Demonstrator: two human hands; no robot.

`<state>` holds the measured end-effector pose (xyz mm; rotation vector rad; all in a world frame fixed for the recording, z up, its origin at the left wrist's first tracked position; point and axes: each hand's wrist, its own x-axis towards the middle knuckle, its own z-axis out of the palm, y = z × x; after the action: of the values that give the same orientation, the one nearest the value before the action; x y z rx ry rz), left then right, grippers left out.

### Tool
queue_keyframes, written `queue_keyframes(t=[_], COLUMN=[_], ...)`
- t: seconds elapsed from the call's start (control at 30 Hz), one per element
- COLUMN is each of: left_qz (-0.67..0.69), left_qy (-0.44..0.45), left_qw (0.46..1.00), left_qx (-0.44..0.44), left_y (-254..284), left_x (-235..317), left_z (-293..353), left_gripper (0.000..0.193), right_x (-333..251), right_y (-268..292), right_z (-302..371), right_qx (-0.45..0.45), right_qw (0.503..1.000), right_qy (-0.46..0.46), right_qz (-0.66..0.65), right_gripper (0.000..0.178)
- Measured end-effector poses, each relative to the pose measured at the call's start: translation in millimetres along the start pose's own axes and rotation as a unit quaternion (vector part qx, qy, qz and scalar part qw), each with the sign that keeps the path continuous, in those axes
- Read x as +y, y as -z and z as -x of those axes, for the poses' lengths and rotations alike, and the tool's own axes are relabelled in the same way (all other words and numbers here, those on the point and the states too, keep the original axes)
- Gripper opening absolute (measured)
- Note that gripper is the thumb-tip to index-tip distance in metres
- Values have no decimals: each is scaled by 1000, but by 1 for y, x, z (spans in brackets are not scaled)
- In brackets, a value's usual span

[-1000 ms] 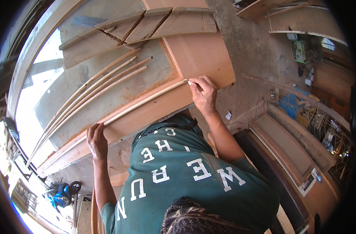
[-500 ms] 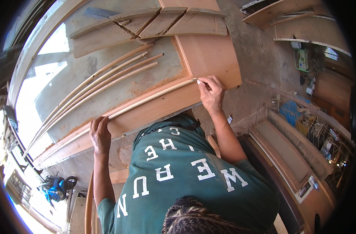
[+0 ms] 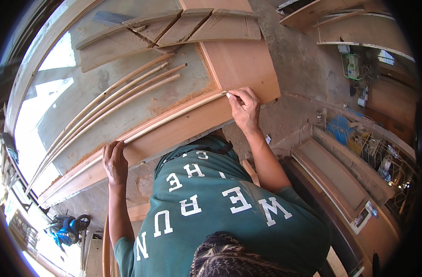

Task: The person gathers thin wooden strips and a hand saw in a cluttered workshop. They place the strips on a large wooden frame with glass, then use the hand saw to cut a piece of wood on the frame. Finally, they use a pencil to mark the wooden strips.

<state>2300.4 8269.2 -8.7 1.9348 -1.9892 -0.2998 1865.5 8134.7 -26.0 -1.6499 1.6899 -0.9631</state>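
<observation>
A thin pale wooden strip [image 3: 176, 115] lies along the inner edge of a wooden frame [image 3: 188, 130], beside a grey panel [image 3: 104, 111]. My right hand [image 3: 246, 110] pinches the strip's right end, close to the frame's corner. Farther left, the fingers of my left hand [image 3: 115, 164] are closed over the same strip, its thumb side against the frame. Both hands rest at the frame's near rail. Sawdust [image 3: 171, 108] is scattered along the inner edge. Several loose thin strips [image 3: 114, 94] lie on the panel beyond.
A slotted wooden jig-like board [image 3: 169, 34] lies across the far part of the panel. On the floor at right lean framed wooden panels [image 3: 333, 173], near a wire rack [image 3: 365, 138] of mixed items. A blue motorbike [image 3: 67, 229] stands at lower left.
The whole view has shifted slightly, so things appear a little farther left. Both hands keep their places on the strip, with no clear movement along it.
</observation>
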Motion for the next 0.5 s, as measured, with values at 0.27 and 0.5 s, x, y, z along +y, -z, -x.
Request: queue_keyframes(t=[0.27, 0.5], left_qz=[-1, -9], left_qy=[4, 16], left_qw=[1000, 1000], left_qx=[-4, -1], left_y=[1, 0], left_x=[2, 4], left_z=[-2, 0], left_gripper=[17, 16], right_x=[-5, 4], right_y=[0, 1], right_z=[-6, -9], right_qx=[-14, -22], right_qw=[999, 999], right_qy=[-43, -31], right_qz=[-25, -39], right_gripper=[5, 3])
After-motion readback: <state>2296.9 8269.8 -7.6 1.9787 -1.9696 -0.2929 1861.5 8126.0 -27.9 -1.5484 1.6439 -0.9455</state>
